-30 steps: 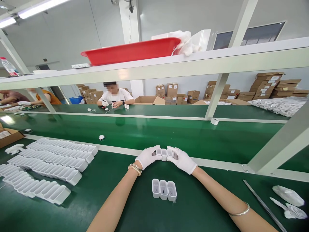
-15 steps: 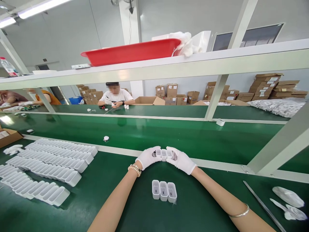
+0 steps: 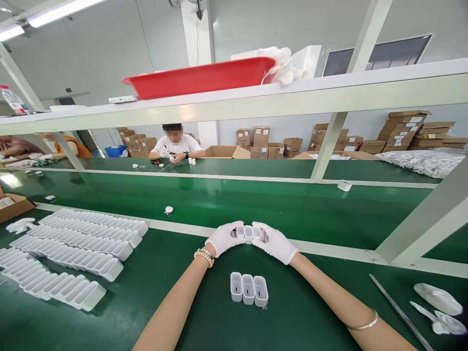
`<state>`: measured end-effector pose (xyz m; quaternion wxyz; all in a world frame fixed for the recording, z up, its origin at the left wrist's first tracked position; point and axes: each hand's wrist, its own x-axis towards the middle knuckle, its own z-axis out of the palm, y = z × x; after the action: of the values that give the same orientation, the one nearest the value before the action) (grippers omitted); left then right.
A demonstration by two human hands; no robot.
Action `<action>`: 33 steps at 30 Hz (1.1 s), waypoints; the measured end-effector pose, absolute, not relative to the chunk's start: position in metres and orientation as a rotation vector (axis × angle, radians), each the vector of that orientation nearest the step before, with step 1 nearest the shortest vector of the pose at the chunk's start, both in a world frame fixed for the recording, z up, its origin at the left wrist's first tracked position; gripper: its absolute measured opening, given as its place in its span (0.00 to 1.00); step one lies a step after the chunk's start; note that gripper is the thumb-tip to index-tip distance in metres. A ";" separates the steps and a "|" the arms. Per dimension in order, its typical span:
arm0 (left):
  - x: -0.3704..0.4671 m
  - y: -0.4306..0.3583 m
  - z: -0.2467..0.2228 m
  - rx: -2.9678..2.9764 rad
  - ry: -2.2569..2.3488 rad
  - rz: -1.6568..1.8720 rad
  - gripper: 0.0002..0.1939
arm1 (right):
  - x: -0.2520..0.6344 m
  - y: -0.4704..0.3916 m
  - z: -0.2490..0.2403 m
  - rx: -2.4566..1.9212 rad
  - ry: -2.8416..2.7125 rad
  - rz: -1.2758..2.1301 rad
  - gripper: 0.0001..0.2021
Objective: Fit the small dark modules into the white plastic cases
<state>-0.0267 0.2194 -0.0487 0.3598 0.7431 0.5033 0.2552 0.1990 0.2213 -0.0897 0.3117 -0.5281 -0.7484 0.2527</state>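
Near the belt's edge, left hand point(image 3: 224, 238) and right hand point(image 3: 277, 242) clamp a short row of white cases point(image 3: 249, 232); three cases point(image 3: 248, 288) stand loose, long rows point(image 3: 78, 246) already lined up.

head cam | worn high, faces forward-down | close over green bench point(image 3: 153, 292) | single view

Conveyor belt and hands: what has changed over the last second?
The small white part on the belt drifted right, and so did the white piece by the far rail. The left hand and right hand keep pressing the same short row of white shells between them. The three shells nearer the body and the long rows at left stayed put.
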 end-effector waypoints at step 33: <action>-0.023 0.224 -0.050 2.024 1.221 0.671 0.23 | 0.205 0.215 -0.088 -1.384 -1.962 0.653 0.26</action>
<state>-0.0230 0.2238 -0.0505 0.3355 0.7760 0.4680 0.2573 0.2053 0.2149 -0.0883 0.3210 -0.5267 -0.7469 0.2485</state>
